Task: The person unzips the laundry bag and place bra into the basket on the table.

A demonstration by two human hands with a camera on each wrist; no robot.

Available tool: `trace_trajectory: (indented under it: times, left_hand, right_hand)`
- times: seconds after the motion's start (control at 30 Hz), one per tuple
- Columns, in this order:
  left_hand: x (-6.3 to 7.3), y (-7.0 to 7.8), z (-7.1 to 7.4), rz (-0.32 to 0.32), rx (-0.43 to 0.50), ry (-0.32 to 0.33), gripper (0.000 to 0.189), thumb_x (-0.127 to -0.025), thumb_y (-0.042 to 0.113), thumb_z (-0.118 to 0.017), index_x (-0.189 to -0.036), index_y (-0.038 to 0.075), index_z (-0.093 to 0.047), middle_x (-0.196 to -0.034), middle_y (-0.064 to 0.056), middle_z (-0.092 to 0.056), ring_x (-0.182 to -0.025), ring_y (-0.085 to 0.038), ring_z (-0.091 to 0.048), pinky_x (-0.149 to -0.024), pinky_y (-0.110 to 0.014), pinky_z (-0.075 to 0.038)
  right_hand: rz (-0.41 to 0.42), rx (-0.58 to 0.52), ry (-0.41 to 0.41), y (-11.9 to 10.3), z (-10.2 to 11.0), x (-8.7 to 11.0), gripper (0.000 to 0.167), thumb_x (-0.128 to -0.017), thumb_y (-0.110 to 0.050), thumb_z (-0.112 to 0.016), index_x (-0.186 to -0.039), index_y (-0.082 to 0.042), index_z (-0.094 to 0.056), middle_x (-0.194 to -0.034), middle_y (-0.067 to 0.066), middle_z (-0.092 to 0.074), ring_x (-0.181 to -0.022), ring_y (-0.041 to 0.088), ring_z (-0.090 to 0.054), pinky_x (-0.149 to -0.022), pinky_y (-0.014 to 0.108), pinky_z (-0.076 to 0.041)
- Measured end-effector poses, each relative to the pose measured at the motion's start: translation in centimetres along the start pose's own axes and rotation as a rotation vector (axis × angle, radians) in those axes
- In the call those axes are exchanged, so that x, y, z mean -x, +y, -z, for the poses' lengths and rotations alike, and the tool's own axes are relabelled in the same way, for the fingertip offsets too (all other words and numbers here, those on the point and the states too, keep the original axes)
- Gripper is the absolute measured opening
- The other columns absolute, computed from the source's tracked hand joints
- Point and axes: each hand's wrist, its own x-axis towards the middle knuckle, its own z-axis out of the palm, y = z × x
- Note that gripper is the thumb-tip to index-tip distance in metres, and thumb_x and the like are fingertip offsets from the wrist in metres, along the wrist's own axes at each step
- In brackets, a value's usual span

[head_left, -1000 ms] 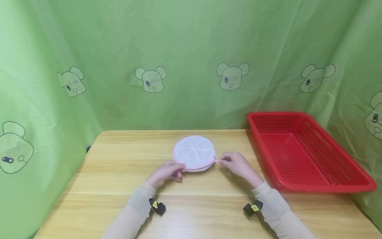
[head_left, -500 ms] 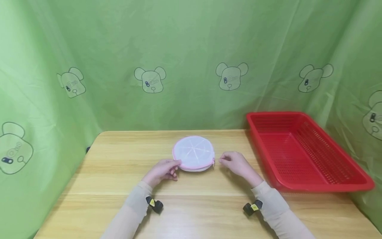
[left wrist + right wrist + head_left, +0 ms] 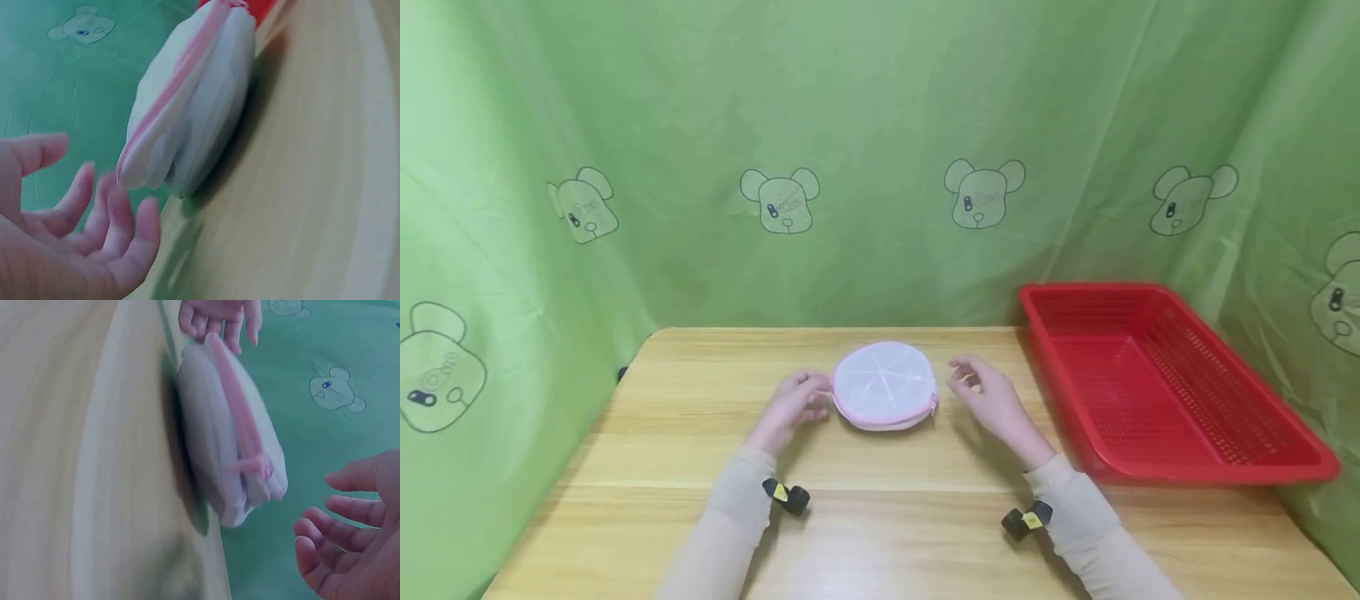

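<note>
The left hand [image 3: 793, 404] has a loose grip with bent, spread fingers and holds nothing; its fingertips lie just beside the pouch [image 3: 868, 392], and whether one brushes the edge I cannot tell. The right hand [image 3: 992, 400] likewise grips nothing, its fingers bent and slack, apart from the pouch on the other side. That is the change: a second ago the right fingers pinched the pull [image 3: 249, 466] and drew it taut, while the left thumb pressed the pouch's near edge; half a second later the pull was free, and now the left thumb is off too. The pouch lies flat on the table [image 3: 895, 537], between the hands, in almost the same spot, its pale top with the sliced-fruit pattern facing up. The pink zip [image 3: 236, 403] looks closed along the stretch the wrist views show, with the pull hanging at the end by the right hand. With both grips let go, I judge the zip work to be finished or paused, and the pouch sits steady without support. Farther out, the red basket [image 3: 1217, 476] stands at the right, well apart from the pouch, and the green curtain [image 3: 880, 100] hangs behind the table.
</note>
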Motion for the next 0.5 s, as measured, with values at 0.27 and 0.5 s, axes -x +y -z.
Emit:
trace_trajectory:
  times: [0.27,0.5]
  left_hand:
    - [-1.0,-0.1,-0.8,-0.043,0.172,0.072,0.05,-0.096,0.014,-0.054,-0.142,-0.001,-0.041,-0.147,-0.02,-0.041,-0.134,-0.036,-0.043,-0.113,-0.048,-0.04]
    - [-1.5,-1.2,-1.3,-0.062,0.322,0.042,0.053,-0.095,0.005,-0.051,-0.146,0.001,-0.037,-0.152,-0.02,-0.035,-0.134,-0.032,-0.043,-0.116,-0.044,-0.038]
  right_hand:
    - [0.04,-0.109,-0.01,-2.6,-1.4,-0.5,0.051,-0.09,-0.012,-0.065,-0.136,0.001,-0.047,-0.13,0.024,-0.053,-0.115,0.037,-0.052,-0.091,0.051,-0.052]
    - [0.063,-0.151,-0.006,-4.3,-3.3,-0.8,0.052,-0.088,-0.013,-0.068,-0.136,-0.002,-0.05,-0.14,0.021,-0.048,-0.133,0.039,-0.039,-0.113,0.058,-0.034]
